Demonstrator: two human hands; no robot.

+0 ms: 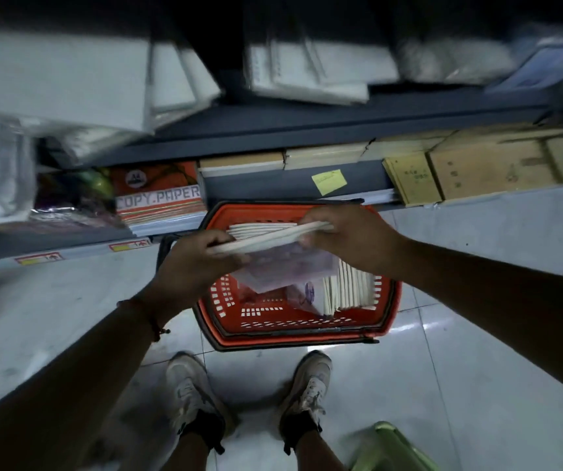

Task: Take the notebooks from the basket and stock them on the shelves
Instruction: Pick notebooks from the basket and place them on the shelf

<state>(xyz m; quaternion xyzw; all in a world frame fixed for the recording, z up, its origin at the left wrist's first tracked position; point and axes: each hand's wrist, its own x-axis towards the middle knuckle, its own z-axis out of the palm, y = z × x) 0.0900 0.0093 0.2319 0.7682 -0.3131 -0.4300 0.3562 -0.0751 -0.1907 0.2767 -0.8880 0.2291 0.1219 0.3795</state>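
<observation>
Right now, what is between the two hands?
In the head view, a thin stack of white notebooks spans from left hand to right hand.

One head-worn camera looks steeply down from standing height, facing the shelves, with the orange basket on the floor just below them, mid-frame.

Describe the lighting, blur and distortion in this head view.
Head view: dim overall; upper shelves smeared by motion blur; floor tile shows glare right of the basket; wide-angle bending curves shelf edges; copy paper pack label stays legible.
</observation>
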